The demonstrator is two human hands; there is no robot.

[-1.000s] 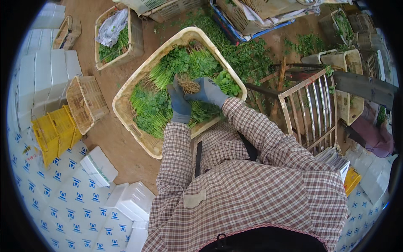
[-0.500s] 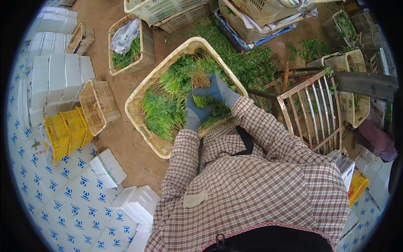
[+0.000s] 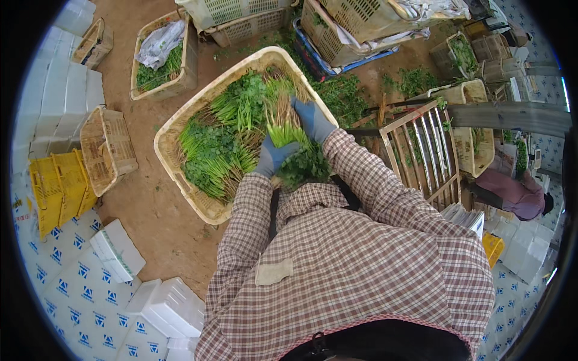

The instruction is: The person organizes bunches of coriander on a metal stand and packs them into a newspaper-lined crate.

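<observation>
Fingers of both gloved hands, left hand [image 3: 272, 157] and right hand [image 3: 313, 119], clench one herb bunch [image 3: 288, 133] over the basket [image 3: 174, 129].

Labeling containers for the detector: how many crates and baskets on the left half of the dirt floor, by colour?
Large cream plastic basket of green herbs: 1
Small cream basket with herbs and a plastic bag: 1
Empty tan woven basket: 1
Yellow plastic crate: 1
Total: 4
</observation>
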